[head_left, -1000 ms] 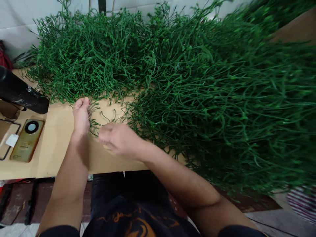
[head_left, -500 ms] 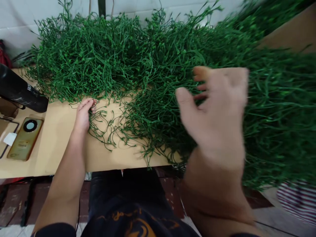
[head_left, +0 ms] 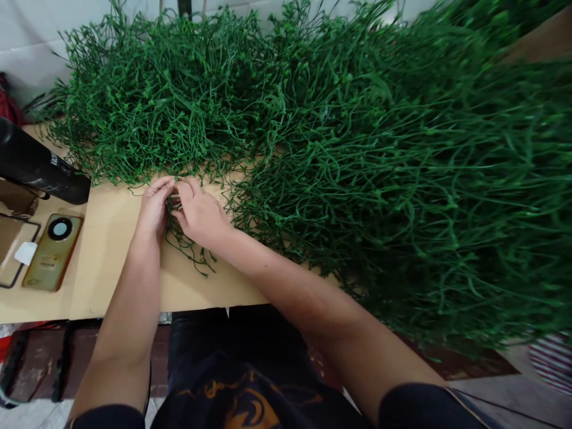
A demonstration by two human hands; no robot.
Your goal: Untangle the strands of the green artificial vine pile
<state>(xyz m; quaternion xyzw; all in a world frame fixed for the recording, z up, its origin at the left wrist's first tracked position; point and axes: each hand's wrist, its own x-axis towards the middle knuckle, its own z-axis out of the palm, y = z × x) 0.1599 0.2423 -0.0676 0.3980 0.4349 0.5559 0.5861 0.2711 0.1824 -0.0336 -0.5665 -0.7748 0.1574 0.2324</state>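
Observation:
My left hand is closed on a few thin green artificial plant stems, whose lower ends trail over the cardboard sheet. Against it, my right hand pinches at the top of the same stems, its fingertips meeting those of the left. The exact spot between the fingertips is mostly hidden. Right behind both hands lies a long heap of green artificial stems, and a second thick mass of stems spreads to the right, partly beyond my right forearm.
At the left lie a phone with a round camera and a black bottle on its side. A white tiled wall stands behind the heap. A brown cardboard flap rises at the far right, and striped cloth shows below.
My right hand has swung from above the right-hand mass leftward and down to meet my left hand at the stems. My left hand has stayed nearly in place.

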